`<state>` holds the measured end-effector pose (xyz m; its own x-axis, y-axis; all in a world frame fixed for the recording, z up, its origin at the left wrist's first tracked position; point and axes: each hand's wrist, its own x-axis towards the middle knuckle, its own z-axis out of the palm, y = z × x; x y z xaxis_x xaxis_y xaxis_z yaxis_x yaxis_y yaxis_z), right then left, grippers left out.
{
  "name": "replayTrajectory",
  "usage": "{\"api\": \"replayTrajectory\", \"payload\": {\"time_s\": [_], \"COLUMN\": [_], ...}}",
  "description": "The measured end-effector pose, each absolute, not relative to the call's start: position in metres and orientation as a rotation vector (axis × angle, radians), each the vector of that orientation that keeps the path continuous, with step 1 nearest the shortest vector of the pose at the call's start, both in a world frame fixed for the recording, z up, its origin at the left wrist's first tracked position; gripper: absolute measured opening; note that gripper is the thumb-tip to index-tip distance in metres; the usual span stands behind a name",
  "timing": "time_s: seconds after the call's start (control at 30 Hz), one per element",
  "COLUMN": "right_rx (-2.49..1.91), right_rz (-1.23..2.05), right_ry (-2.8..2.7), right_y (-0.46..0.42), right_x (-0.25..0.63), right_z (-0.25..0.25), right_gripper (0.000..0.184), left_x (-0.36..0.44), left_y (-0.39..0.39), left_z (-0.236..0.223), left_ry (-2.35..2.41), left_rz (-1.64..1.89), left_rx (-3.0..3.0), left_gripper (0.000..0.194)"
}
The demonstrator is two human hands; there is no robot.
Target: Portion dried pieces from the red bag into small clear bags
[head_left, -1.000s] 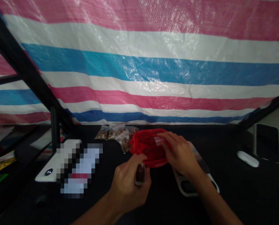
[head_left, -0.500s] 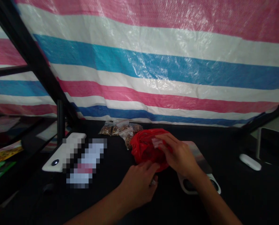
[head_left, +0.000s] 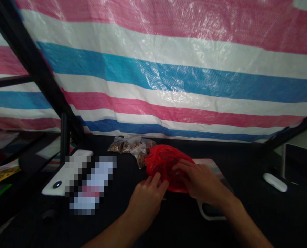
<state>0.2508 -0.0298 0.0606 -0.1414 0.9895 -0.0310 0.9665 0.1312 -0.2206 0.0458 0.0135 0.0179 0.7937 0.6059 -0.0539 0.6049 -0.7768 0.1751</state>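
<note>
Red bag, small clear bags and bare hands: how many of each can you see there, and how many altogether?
Red bag: 1
Small clear bags: 4 that I can make out
Left hand and right hand: 2 hands
Total: 7

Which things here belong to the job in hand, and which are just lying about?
In use:
red bag, at left hand and right hand
probably the small filled bags beside it

Lying about, seemingly:
white case
dark-screened phone
yellow packet
white device

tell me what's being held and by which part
The red bag, apparently: left hand at its near edge, right hand at its right side. Whether either hides something else cannot be told.
</note>
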Motion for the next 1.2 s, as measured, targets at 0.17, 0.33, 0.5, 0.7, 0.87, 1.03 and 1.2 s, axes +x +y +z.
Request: {"api": "replayTrajectory", "payload": {"time_s": [0.17,0.33,0.5,0.7,0.87,1.03,1.2], "right_rx": [-1.945,-1.841,-1.790,-1.852,-1.778,-1.589,-1.452], "right_rz": [0.326,0.369,0.408,0.345,0.267,0.171,0.110], "right_ry": [-2.223,-2.227,-2.281,-2.198,-1.959,-1.851,-1.875], "right_y": [-0.031,-0.038,-0.043,-0.038,-0.039,-0.043,-0.045], "right_x": [0.251,0.249,0.243,0.244,0.249,0.249,0.240], "right_z": [0.056,0.048,0.041,0.039,0.039,0.039,0.038], "right_gripper": [0.037,0.039,0.052,0.055,0.042,0.036,0.035], "left_x": [0.048,0.047,0.044,0.046,0.049,0.047,0.047], "left_y": [0.016,0.019,0.018,0.020,0.020,0.023,0.019], "left_z": [0.010,0.003,-0.004,-0.003,0.002,0.008,0.007], "left_ry": [0.937,1.015,0.941,0.909,0.900,0.914,0.802], "left_rz": [0.093,0.264,0.536,0.706,0.848,0.830,0.933], "left_rx": [2.778,2.767,2.766,2.536,2.014,2.070,2.052], "left_gripper": [0.033,0.032,0.025,0.040,0.051,0.039,0.048]}}
